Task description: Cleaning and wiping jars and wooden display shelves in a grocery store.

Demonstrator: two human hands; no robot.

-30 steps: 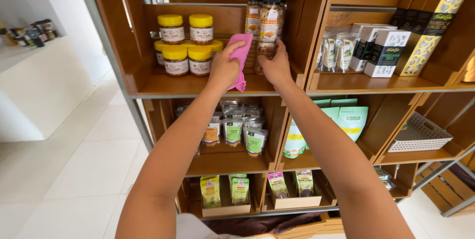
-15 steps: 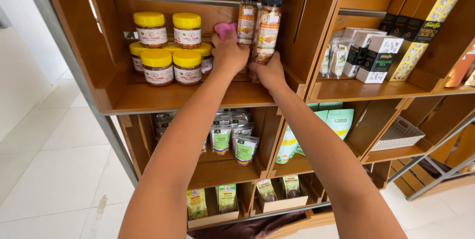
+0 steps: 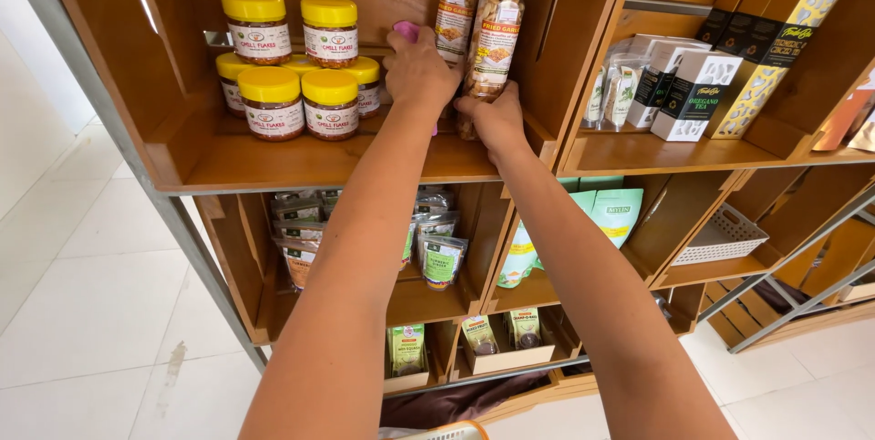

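Head view: the left hand (image 3: 417, 71) presses a pink cloth (image 3: 406, 32) deep in the wooden shelf (image 3: 301, 159), fingers closed over it. The right hand (image 3: 494, 119) grips the base of a tall jar (image 3: 493, 35), beside yellow-lidded jars (image 3: 290, 62).

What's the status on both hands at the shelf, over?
Left hand on pink cloth, behind tall jars. Right hand grips tall jars' base. Yellow-lidded jars close alongside.
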